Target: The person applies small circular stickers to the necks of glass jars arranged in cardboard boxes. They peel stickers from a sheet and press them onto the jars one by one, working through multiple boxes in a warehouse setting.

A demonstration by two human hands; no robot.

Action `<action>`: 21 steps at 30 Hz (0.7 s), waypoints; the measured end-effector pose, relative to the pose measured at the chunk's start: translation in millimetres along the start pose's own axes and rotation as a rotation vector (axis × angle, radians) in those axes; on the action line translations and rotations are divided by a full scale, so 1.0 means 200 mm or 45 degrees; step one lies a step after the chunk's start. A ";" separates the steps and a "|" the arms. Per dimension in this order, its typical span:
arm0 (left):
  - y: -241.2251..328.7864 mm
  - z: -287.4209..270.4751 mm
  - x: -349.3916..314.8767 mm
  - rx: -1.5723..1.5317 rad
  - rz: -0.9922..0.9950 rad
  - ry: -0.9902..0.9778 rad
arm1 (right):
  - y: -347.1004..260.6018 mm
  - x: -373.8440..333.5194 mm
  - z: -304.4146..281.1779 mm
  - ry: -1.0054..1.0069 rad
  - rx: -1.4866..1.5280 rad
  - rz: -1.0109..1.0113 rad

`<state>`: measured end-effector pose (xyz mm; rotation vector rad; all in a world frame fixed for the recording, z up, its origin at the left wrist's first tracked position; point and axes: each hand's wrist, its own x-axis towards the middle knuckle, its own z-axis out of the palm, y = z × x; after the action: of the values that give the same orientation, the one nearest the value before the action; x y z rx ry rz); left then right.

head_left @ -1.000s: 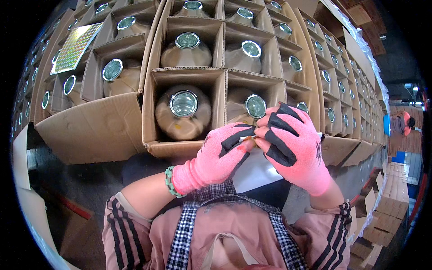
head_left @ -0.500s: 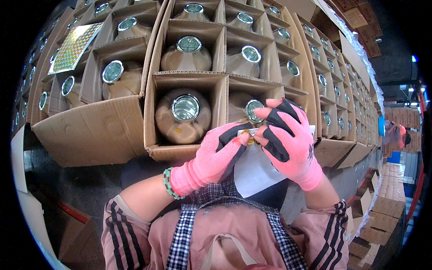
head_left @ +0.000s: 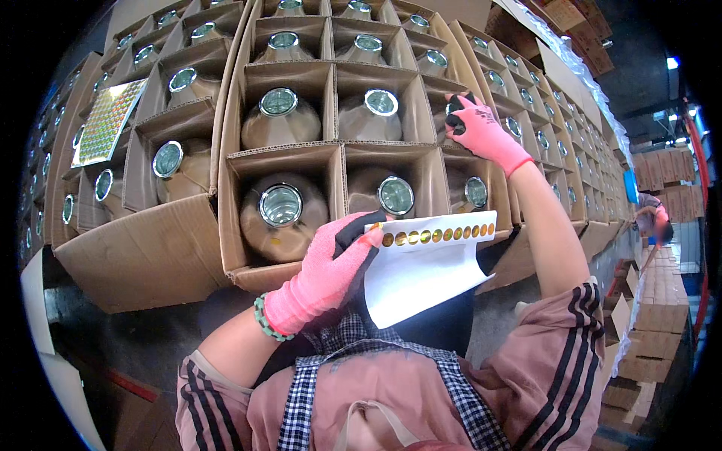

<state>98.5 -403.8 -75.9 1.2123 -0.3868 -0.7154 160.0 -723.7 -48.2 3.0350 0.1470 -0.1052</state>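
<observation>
My left hand (head_left: 342, 255), in a pink glove with dark finger parts, pinches the left end of a white sticker sheet (head_left: 421, 278). A row of round gold stickers (head_left: 438, 235) runs along the sheet's upper edge, and the sheet's lower part curls. My right hand (head_left: 481, 131), gloved alike, reaches into a right-hand cell of the open carton (head_left: 282, 154), fingers bent in close to the jar there and mostly hiding it. Whether a sticker is between those fingers I cannot tell. Nearer stand glass jars with shiny rims, among them a front-left jar (head_left: 282, 218) and a front-middle jar (head_left: 395, 197).
Cardboard dividers separate the jars. Another carton of jars (head_left: 143, 225) stands at left, with a colourful sticker sheet (head_left: 110, 122) lying across it. More jar cartons (head_left: 526, 113) line the right side. Farther right are a person (head_left: 653, 218) and stacked boxes (head_left: 654, 323).
My right hand has left the sticker sheet and moved up and away into the carton. The sheet, still in my left hand, now shows its gold sticker row. The view has shifted slightly.
</observation>
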 end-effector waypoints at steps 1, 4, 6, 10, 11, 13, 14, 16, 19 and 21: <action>0.00 0.00 0.00 -0.001 0.008 0.006 | -0.01 0.02 0.01 -0.053 -0.049 -0.045; -0.01 -0.01 0.00 -0.016 0.018 0.011 | -0.01 0.06 0.05 -0.032 -0.209 -0.171; -0.01 -0.01 0.00 -0.040 0.005 0.007 | 0.00 0.09 0.06 -0.059 -0.348 -0.225; -0.03 0.00 0.00 -0.052 0.064 0.002 | 0.00 0.11 0.09 0.046 -0.520 -0.290; -0.03 -0.01 0.00 -0.042 0.061 -0.002 | -0.01 0.11 0.08 0.083 -0.513 -0.284; -0.04 -0.01 0.00 -0.032 0.067 0.003 | -0.02 0.10 0.07 0.143 -0.538 -0.294; -0.04 -0.01 0.00 -0.031 0.075 0.011 | -0.03 0.10 0.07 0.155 -0.542 -0.264; -0.04 -0.01 0.00 -0.022 0.083 0.017 | -0.03 0.09 0.06 0.174 -0.552 -0.195; -0.02 0.01 0.01 -0.045 0.068 0.004 | -0.02 0.05 -0.03 0.402 -0.264 0.040; -0.02 0.02 0.01 -0.119 0.036 0.000 | -0.05 -0.01 -0.13 0.735 0.090 0.028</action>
<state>96.1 -408.5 -78.2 1.1168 -0.3665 -0.7015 159.4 -711.8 -23.0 3.0376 0.1532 0.7834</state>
